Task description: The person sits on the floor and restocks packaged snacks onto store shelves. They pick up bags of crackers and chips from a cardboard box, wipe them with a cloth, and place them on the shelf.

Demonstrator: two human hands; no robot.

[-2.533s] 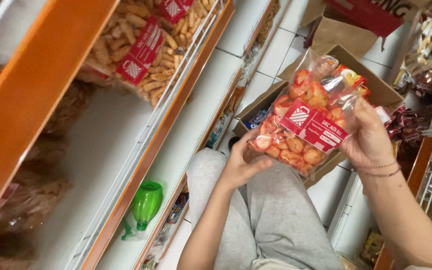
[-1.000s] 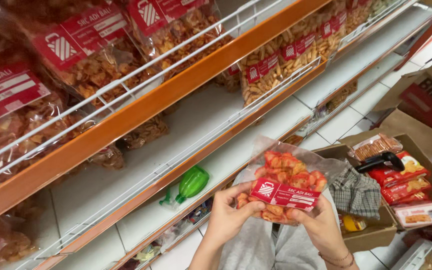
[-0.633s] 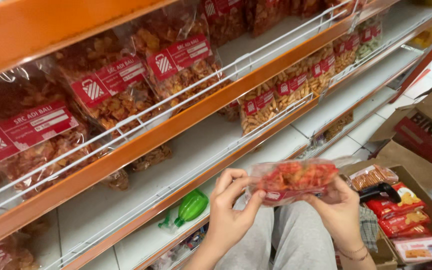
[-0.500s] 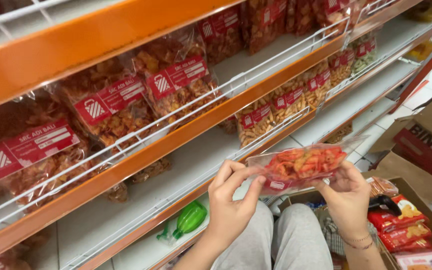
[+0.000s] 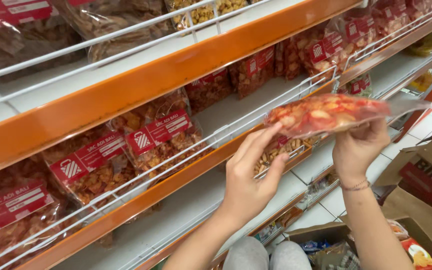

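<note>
Left hand (image 5: 250, 175) and right hand (image 5: 357, 146) are holding a clear bag of red crackers (image 5: 326, 114) flat, fingers pinching its ends, near the middle shelf's wire rail (image 5: 256, 115); the bag risks snagging there, likely slipping from the light fingertip grip.

clear snack bag (image 5: 326, 114) w/ red, orange & pale yellow chips. shelf edges (image 5: 186, 75) bright orange, wire rails (image 5: 126, 37) white; shelved bags (image 5: 161, 137) show brown-orange snacks w/ red labels. cardboard box (image 5: 426, 170) brown w/ red panel; floor tiles (image 5: 321, 215) white.
</note>
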